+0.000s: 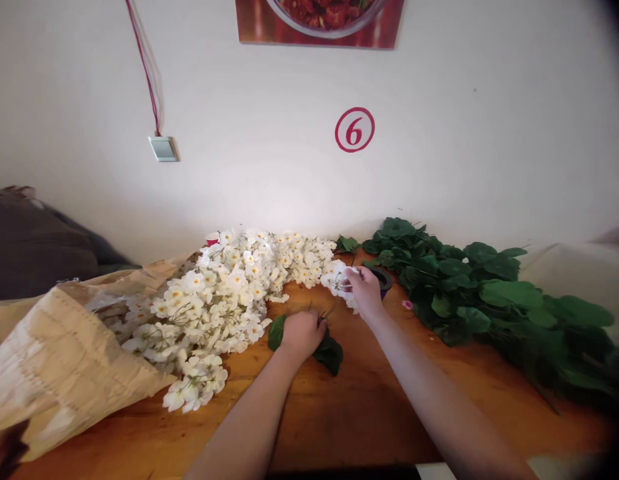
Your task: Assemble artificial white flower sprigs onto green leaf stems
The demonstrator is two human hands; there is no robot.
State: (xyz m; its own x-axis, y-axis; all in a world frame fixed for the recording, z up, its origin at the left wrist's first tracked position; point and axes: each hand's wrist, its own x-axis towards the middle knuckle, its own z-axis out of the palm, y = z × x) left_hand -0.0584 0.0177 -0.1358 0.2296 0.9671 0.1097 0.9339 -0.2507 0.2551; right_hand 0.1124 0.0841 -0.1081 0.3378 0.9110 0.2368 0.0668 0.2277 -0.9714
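My left hand is closed on a small sprig of dark green leaves lying on the wooden table. Thin wire stems stick out past its fingers. My right hand is pinched on a cluster of white flowers at the right end of a large heap of white artificial flowers. The two hands are about a hand's width apart near the middle of the table.
Crumpled brown paper spills flowers at the left. A pile of green leafy branches runs along the right. A dark round object sits behind my right hand. The white wall bears a red number 6.
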